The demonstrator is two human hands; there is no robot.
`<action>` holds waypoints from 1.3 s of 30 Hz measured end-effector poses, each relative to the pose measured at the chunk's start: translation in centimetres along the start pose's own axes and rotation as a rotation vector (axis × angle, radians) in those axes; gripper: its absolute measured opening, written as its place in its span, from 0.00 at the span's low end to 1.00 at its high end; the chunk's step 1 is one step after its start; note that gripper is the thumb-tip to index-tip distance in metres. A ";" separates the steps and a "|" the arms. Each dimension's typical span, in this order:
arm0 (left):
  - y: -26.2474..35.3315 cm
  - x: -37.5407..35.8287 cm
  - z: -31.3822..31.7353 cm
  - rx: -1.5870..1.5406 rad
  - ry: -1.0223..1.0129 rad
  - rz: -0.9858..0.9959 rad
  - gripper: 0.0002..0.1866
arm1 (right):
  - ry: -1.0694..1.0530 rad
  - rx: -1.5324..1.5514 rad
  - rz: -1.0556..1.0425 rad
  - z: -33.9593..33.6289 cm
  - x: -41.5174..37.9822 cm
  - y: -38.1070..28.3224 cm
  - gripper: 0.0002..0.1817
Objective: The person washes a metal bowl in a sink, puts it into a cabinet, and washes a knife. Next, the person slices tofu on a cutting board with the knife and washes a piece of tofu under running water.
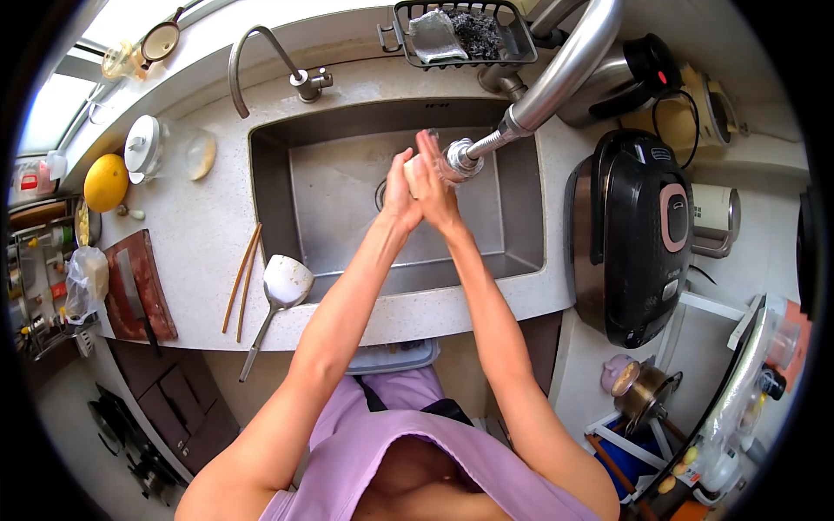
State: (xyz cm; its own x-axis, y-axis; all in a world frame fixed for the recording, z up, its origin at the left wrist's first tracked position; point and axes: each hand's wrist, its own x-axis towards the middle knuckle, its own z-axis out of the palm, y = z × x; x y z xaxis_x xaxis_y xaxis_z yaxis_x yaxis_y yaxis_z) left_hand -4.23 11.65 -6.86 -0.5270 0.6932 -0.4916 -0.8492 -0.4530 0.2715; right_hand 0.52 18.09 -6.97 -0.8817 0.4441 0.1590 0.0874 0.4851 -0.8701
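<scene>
Over the steel sink (339,174), my left hand (400,193) and my right hand (434,189) are pressed palm to palm. A small pale thing (412,172) shows between them; its kind cannot be made out. The fingers of my right hand are fairly straight and point away from me, beside the shiny head of the faucet (465,159). Clear water seems to run over that hand's fingertips. Part of my left fingers is hidden behind the right hand.
Left of the sink lie a spatula (287,282), chopsticks (241,280) and a knife (130,285) on a cutting board (158,291). A glass jar (144,149) and a yellow fruit (106,183) stand behind. A thin tap (261,33), a sponge rack (465,59) and a black cooker (641,234) surround the sink.
</scene>
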 end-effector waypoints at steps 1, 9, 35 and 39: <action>0.6 0.2 -0.1 -0.034 0.013 0.006 0.22 | 0.001 -0.005 -0.002 -0.4 -0.7 -1.1 0.28; -1.5 1.1 -2.4 -0.423 -0.267 -0.143 0.23 | -0.173 -0.263 -0.038 -2.9 0.3 -0.9 0.30; 1.2 -0.5 -1.8 0.090 0.078 -0.097 0.33 | 0.054 0.253 0.242 -1.2 -1.0 -0.6 0.30; 1.7 -1.1 -1.7 0.170 0.196 0.033 0.37 | 0.052 0.466 0.371 -0.3 -1.1 -0.8 0.27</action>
State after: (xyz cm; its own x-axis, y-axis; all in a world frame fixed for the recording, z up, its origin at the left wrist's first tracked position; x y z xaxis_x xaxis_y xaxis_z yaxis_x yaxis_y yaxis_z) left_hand -4.99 9.13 -7.28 -0.5516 0.5504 -0.6267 -0.8341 -0.3612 0.4170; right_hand 1.56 17.47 -6.27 -0.8063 0.5627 -0.1822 0.1623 -0.0856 -0.9830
